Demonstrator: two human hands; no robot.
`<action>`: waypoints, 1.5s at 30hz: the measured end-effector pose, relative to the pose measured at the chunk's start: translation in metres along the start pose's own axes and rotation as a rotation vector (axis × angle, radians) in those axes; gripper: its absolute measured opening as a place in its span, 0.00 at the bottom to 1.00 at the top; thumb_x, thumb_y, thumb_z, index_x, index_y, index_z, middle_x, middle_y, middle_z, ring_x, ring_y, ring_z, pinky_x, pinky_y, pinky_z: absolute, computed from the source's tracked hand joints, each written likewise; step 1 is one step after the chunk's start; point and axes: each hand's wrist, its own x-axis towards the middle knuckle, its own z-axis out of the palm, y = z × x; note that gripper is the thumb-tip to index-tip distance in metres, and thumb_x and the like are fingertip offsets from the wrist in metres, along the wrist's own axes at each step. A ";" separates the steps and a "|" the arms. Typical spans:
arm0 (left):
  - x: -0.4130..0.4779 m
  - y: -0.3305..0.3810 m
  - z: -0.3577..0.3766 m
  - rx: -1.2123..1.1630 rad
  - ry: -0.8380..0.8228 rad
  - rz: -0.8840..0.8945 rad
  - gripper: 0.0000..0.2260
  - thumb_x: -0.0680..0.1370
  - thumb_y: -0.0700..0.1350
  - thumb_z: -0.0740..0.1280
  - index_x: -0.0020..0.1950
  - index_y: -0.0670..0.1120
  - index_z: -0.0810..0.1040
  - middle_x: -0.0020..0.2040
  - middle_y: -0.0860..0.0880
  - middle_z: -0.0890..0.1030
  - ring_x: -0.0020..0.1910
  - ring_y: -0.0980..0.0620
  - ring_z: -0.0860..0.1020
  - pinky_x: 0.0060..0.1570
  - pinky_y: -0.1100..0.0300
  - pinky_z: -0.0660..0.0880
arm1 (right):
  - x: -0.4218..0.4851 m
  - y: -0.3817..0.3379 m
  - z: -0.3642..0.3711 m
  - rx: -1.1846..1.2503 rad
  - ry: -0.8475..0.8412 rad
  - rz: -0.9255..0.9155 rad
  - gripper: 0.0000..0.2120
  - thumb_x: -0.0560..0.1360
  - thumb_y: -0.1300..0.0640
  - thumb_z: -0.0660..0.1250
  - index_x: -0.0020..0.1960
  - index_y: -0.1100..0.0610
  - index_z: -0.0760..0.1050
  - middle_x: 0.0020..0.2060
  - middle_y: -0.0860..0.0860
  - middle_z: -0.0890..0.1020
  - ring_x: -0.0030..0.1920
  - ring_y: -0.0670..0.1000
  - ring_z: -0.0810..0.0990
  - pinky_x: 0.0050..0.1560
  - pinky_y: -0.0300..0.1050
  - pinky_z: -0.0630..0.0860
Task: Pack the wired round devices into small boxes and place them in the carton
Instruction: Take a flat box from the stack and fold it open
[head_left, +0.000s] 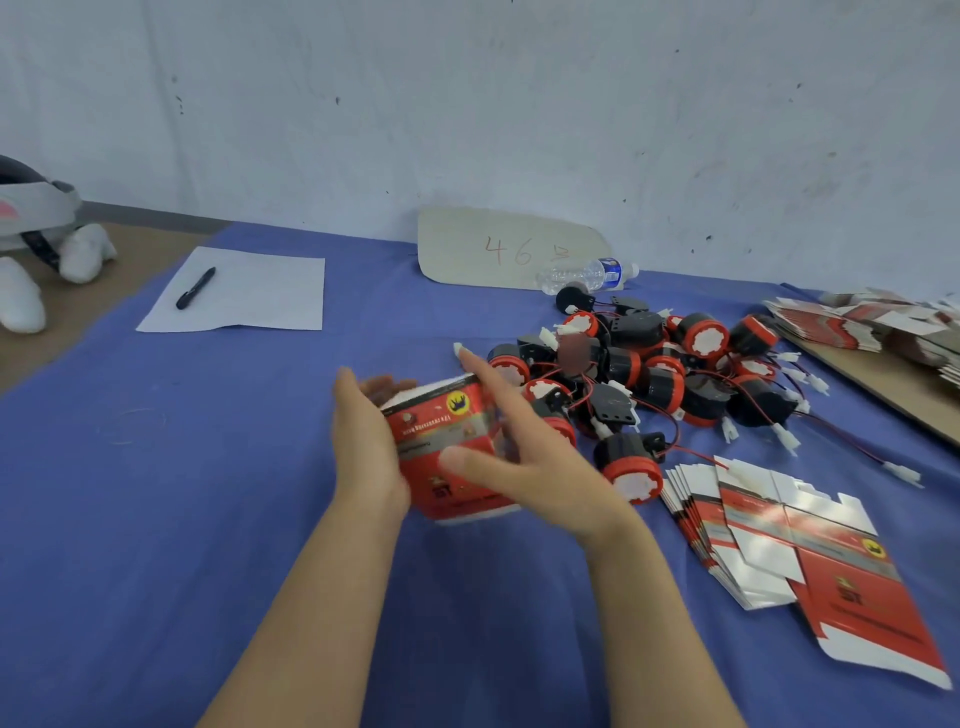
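A small red and white box (441, 421) is held just above the blue tablecloth (156, 519) at the centre. My left hand (363, 441) cups its left side, with fingertips showing behind it. My right hand (540, 467) lies across its right face with fingers straight, thumb on the front and index finger pointing away. A pile of several round black and red wired devices (649, 374) lies just right of the box. Flat unfolded boxes (727, 525) are fanned out at the lower right. No carton is in view.
At the back left a white sheet of paper (260, 291) has a black pen (195, 288) on it. A cardboard piece marked 46 (498, 249) and a plastic bottle (587, 275) lie by the wall. More flat boxes (872, 322) sit on a board at the far right. A white plush toy (31, 249) is far left.
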 end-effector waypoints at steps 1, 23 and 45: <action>0.002 0.001 -0.001 -0.001 -0.048 -0.108 0.19 0.82 0.57 0.52 0.46 0.45 0.74 0.44 0.45 0.80 0.38 0.48 0.79 0.41 0.56 0.75 | 0.000 0.002 0.003 -0.069 0.030 0.011 0.28 0.76 0.53 0.69 0.71 0.41 0.63 0.65 0.49 0.74 0.64 0.47 0.75 0.64 0.45 0.73; 0.001 -0.006 0.000 0.146 -0.093 -0.209 0.29 0.81 0.64 0.46 0.48 0.43 0.76 0.42 0.42 0.82 0.43 0.45 0.80 0.51 0.51 0.76 | 0.008 0.024 0.012 -0.154 0.362 0.006 0.19 0.80 0.51 0.61 0.70 0.47 0.65 0.46 0.38 0.77 0.43 0.29 0.75 0.43 0.22 0.69; -0.009 -0.013 -0.003 0.599 -0.346 0.161 0.15 0.78 0.35 0.55 0.52 0.54 0.74 0.53 0.50 0.80 0.55 0.48 0.79 0.57 0.47 0.78 | 0.010 0.016 0.000 0.270 0.499 0.165 0.25 0.76 0.33 0.55 0.51 0.52 0.80 0.51 0.47 0.83 0.57 0.45 0.79 0.62 0.44 0.74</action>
